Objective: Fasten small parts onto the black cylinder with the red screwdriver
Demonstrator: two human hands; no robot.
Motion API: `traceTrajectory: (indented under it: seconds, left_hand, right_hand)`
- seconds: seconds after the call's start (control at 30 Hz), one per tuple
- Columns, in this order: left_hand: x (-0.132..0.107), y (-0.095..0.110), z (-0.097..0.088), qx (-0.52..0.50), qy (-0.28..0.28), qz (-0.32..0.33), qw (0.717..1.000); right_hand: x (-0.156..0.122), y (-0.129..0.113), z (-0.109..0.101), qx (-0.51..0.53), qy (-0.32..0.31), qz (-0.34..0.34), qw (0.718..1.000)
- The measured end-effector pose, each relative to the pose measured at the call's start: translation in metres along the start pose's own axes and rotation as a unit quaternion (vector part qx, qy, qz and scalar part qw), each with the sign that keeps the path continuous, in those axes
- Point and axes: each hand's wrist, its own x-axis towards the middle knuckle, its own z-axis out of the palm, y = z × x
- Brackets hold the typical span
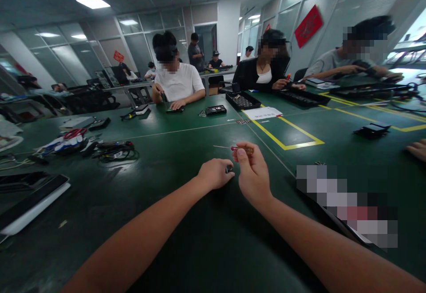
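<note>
Part (229,168) clenched in L hand (214,174), driver (242,150) pinched in R hand (253,174).
Tip was held off part; work judged barely begun.

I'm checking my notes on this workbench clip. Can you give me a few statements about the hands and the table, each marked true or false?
1. The right hand holds a small screwdriver, its thin shaft pointing toward the person's left. True.
2. The left hand lies flat and open on the table. False: it is curled, with a small dark part at its fingertips.
3. The table top is dark green. True.
4. The tape outline on the table is red. False: it is yellow.
5. Nobody sits across the table. False: several people do, among them a person in a white shirt.
</note>
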Motion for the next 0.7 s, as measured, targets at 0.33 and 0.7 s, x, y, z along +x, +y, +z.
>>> traceTrajectory:
  seconds: [0.33, 0.7]
  left_hand:
    - [-0.009, -0.021, -0.013, 0.044, 0.015, -0.015, 0.999]
    - [-0.062, -0.082, -0.056, -0.400, -0.013, -0.147, 0.905]
  right_hand:
    - [-0.001, 0.005, -0.001, -0.007, -0.023, 0.011, 1.000]
    - [0.000, 0.006, -0.002, -0.008, -0.041, 0.023, 0.999]
